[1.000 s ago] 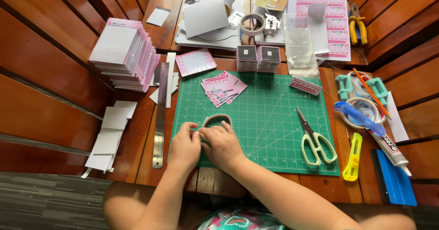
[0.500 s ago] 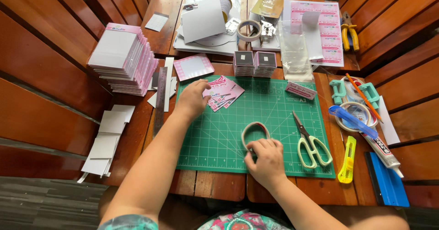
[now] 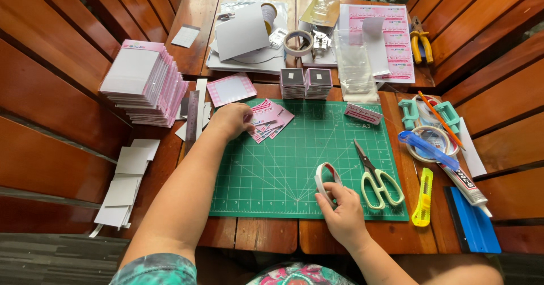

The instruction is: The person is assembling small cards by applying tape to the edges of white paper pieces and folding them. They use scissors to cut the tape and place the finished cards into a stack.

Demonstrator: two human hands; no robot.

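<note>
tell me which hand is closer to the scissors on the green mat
Right. The right hand holds a tape roll just left of the scissors. The left hand is far across the mat, on the pink cards.

The slatted reddish-brown wooden counter (image 3: 272, 237) looks varnished and glossy. On it lies a matt green rubbery cutting mat (image 3: 283, 177). The pink paper cards (image 3: 269, 120) look smooth, the white tape roll (image 3: 327, 181) slightly shiny, and the pale-green-handled scissors (image 3: 375, 177) have metal blades.
</note>
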